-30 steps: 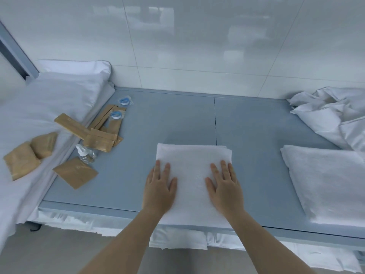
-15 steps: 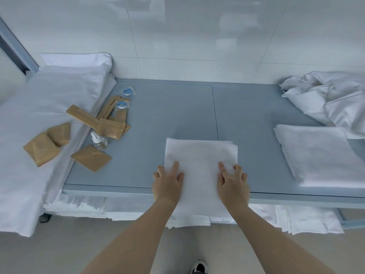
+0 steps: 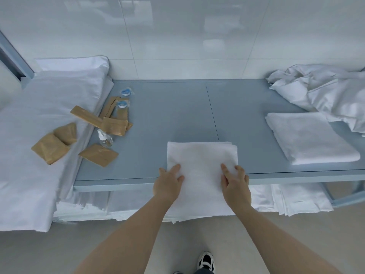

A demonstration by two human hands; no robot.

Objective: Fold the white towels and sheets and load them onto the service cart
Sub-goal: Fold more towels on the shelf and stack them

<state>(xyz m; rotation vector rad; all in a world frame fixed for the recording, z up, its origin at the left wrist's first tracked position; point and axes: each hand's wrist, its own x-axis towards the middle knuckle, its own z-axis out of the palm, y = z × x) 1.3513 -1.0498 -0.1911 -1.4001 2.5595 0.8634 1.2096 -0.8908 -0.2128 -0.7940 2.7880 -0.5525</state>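
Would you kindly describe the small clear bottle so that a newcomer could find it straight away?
Start at the grey-blue shelf top and look to its left end, where brown paper packets lie scattered beside the white bedding. The small clear bottle lies among them. It is the only transparent item there, with a white cap.

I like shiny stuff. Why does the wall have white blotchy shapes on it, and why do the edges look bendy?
Head view: the glossy wall tiles mirror the room's lights as pale smeary patches; the wide-angle lens bows the table edge and the tile lines; the light is soft, so both hands on the folded towel cast only faint shadows.
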